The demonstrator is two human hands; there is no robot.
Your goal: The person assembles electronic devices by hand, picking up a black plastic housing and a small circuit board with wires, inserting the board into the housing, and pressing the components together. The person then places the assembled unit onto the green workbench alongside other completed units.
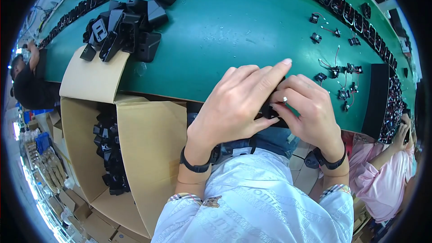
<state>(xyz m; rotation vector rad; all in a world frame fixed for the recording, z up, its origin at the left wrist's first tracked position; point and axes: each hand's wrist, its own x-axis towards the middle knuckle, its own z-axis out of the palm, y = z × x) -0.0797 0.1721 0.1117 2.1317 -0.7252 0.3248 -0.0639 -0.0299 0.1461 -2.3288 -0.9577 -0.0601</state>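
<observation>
My left hand (236, 101) and my right hand (308, 105) meet over the near edge of the green table, in front of my body. Between them is a black plastic part (268, 110), mostly hidden by my fingers. The left fingers reach across it, with the thumb below. My right thumb and fingers are bent and pinched in at its other side. A small white connector (285, 100) shows at my right fingers; its wire cannot be made out.
Black plastic housings (130, 22) lie piled at the left on the green table (202, 40). An open cardboard box (150, 153) holds more black parts. Small wired modules (344, 93) lie at right beside a black bin (375, 101). Co-workers sit at both sides.
</observation>
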